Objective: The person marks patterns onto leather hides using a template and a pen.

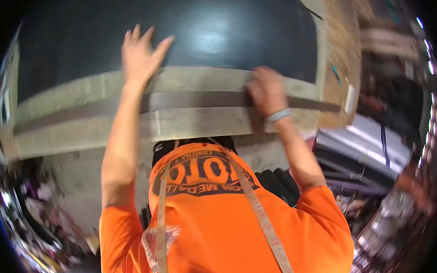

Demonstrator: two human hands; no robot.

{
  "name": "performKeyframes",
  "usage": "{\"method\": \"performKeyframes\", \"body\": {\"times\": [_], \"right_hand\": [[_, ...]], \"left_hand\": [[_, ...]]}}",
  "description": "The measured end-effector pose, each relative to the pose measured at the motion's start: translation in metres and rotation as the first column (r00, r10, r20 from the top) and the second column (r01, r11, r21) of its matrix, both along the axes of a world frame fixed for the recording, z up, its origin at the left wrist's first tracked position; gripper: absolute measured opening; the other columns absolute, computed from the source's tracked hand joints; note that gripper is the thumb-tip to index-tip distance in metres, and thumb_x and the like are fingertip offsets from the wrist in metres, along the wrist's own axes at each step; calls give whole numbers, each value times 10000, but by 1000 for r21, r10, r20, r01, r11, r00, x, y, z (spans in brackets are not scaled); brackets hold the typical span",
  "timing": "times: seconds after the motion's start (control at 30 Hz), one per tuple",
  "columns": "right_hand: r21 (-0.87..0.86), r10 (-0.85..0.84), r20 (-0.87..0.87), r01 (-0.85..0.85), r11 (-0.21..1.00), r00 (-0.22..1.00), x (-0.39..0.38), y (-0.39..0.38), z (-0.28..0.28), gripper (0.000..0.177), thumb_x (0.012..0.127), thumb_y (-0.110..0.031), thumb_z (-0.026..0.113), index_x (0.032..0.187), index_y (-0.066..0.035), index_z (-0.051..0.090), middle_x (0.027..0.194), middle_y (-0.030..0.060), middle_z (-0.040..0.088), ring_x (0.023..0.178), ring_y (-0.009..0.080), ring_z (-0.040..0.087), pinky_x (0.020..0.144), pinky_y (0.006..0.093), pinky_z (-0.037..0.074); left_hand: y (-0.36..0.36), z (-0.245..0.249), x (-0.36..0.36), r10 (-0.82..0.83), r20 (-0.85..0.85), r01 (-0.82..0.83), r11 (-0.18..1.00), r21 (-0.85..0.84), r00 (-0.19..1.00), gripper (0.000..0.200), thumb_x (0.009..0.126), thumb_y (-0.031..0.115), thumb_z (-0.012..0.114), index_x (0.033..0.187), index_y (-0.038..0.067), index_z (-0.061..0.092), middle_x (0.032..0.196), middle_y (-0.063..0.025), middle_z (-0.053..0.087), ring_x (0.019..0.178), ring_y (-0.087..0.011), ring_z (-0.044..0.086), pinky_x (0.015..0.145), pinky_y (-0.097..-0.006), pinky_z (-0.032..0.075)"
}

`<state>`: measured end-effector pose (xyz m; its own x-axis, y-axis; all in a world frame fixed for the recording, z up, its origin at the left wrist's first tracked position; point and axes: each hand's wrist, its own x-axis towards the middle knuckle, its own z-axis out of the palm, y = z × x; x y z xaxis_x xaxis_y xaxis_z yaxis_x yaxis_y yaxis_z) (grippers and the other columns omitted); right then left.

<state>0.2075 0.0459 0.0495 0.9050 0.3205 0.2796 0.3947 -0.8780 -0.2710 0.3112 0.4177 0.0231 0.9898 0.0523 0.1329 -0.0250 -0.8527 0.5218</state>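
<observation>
My left hand lies with its fingers spread on the dark sheet, near the sheet's front edge. To the right, my right hand is blurred, its fingers curled in at the pale border of the table. Whether anything is between those fingers is hidden. A brown strip runs along the table's front between two pale bands, passing below my left hand and beside my right wrist. A tape measure hangs round my neck over the orange shirt.
At the right end of the table is a worn wooden board with a small white object on it. Grey flat boxes or panels are stacked beyond it. Blurred clutter lies below at the left.
</observation>
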Motion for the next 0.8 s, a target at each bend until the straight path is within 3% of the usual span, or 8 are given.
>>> {"method": "performKeyframes", "body": {"times": [0.03,0.1,0.27,0.37,0.47,0.53,0.63,0.8], "right_hand": [[131,53,-228,-23,991,972,-29,28,4,391,837,-252,772,1172,-75,676,1258,179,653,1146,402,619,996,527,485],[32,-4,-71,6,999,997,-57,50,-9,481,843,-346,788,1208,-64,647,1263,168,614,1181,399,572,1008,524,464],[-42,-65,-245,56,998,967,-57,53,-15,600,773,-507,826,1139,-76,624,1171,150,579,1135,355,537,1013,487,423],[-96,-6,-251,-19,995,968,-43,44,-15,657,721,-590,829,1056,-72,601,1060,119,582,1050,332,544,957,445,423],[-140,32,-316,-80,987,948,-32,44,-18,672,704,-588,838,1023,-52,586,1008,124,590,1009,327,557,924,429,446],[-92,70,-193,-89,992,979,-36,43,-16,664,702,-578,842,1018,-52,588,998,122,586,981,326,562,897,425,460],[-86,36,-187,-53,995,982,-48,47,-9,670,694,-556,844,1042,-44,588,1028,122,584,1051,318,564,936,433,473],[-53,-13,-66,9,999,998,-65,50,-1,560,718,-442,865,1039,-60,610,1067,132,607,1026,334,590,892,445,500]], "left_hand": [[21,0,-25,-67,18,67,997,-28,998,699,921,600,654,1330,33,673,1507,-228,522,1462,-408,402,1208,-484,320],[33,13,-83,-139,-62,147,975,164,988,657,915,481,711,1387,35,615,1552,-194,471,1471,-393,374,1200,-503,327],[46,10,-149,-255,-55,260,958,120,965,638,848,409,798,1335,40,615,1326,-188,569,1247,-392,509,1084,-500,404],[51,15,-138,-296,-163,328,917,226,941,677,801,454,832,1309,57,624,1247,-168,605,1197,-371,525,1049,-480,418],[51,43,-110,-360,-394,447,881,154,845,738,718,569,852,1186,17,711,1107,-195,701,1121,-393,626,980,-472,489],[54,47,-101,-411,-441,508,852,125,798,793,707,675,812,1069,-29,760,1023,-251,734,1031,-430,687,910,-483,539],[53,54,-81,-322,-656,524,841,132,683,857,703,743,777,1019,-54,763,994,-290,731,987,-448,696,867,-487,556],[94,45,-31,-515,-624,436,851,-292,587,559,844,530,760,778,-23,711,692,-117,638,663,-234,595,638,-409,479]]}}
